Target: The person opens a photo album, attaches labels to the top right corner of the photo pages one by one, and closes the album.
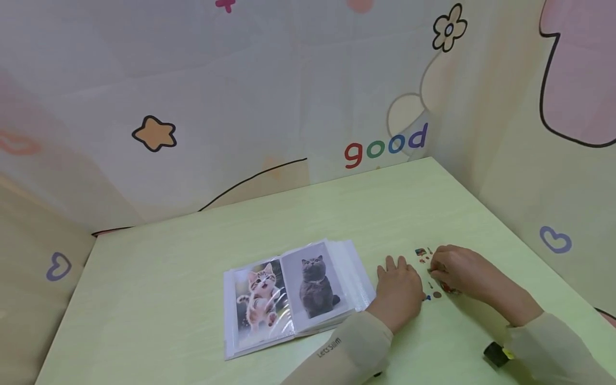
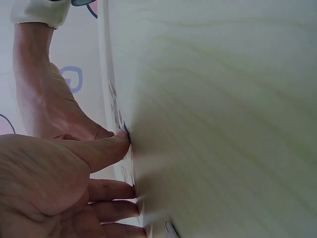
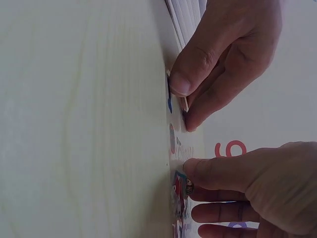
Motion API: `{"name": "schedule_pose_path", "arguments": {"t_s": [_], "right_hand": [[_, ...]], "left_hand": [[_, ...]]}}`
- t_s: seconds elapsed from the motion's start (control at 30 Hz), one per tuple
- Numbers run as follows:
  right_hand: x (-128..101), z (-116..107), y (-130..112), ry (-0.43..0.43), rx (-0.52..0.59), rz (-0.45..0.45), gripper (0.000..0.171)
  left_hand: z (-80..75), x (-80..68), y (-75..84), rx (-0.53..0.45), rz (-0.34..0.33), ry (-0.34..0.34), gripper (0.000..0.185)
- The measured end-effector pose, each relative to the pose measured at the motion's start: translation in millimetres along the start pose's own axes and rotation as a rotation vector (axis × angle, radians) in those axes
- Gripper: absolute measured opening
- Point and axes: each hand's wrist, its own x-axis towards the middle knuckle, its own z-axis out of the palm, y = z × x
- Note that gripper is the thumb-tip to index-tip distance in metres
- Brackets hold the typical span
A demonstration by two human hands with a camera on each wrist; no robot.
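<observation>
My left hand [image 1: 398, 291] lies with its fingers spread over the left side of a sticker sheet [image 1: 430, 286]. Its thumb presses the sheet by a blue sticker [image 3: 170, 101] in the right wrist view. Above the sheet's right side, my right hand [image 1: 464, 272] has bent fingers, with thumb and fingertips pinching a small dark sticker [image 1: 430, 271]. Small printed stickers, such as a brown round one [image 1: 437, 294], show between the hands. A red patterned piece [image 1: 448, 289] is partly hidden beneath the right hand.
Left of the hands lies an open photo album [image 1: 353, 267] with a kitten picture [image 1: 262, 299] and a grey cat picture [image 1: 315, 289]. A black object with a yellow part [image 1: 495, 354] sits beside the right sleeve. Printed cloth walls [image 1: 269, 107] bound the pale green table [image 1: 159, 278].
</observation>
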Motion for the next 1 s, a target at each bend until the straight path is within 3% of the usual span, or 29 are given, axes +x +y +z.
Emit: {"name": "schedule_pose_path", "arguments": {"t_s": [0.63, 1.0], "right_hand": [[1.1, -0.4, -0.2, 0.03, -0.018, -0.031, 0.023], [-6.6, -5.1, 6.5, 0.029, 0.133, 0.053, 0.017]], "left_hand": [[0.7, -0.3, 1.8, 0.047, -0.003, -0.04, 0.062], [-0.2, -4.4, 0.0, 0.047, 0.009, 0.02, 0.06]]}}
